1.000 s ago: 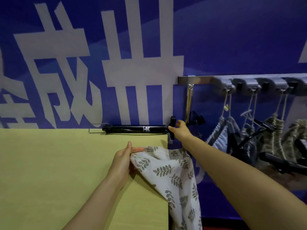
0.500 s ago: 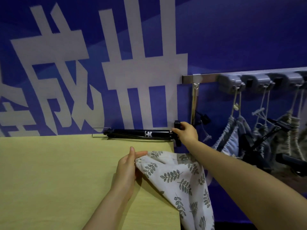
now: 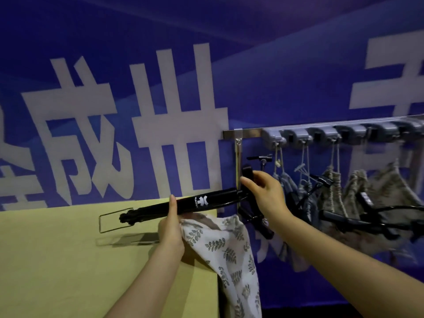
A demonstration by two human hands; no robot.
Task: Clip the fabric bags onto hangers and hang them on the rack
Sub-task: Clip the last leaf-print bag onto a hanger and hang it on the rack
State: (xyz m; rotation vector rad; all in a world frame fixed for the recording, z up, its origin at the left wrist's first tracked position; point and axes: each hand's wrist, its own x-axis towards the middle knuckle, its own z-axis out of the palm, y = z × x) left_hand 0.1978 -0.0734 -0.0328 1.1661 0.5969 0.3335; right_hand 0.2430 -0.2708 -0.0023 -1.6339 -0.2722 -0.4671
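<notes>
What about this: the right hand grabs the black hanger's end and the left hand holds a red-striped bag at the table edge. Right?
Not quite. The head view shows the fabric bag in the left hand has grey-green leaves on white, not red stripes. The right hand grips the end of the black hanger, and the bag lies at the table edge.

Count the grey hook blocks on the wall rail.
6 grey hook blocks along the rail, left to right: first, second, third, fourth, fifth, sixth. More may lie past the frame's right edge.
</notes>
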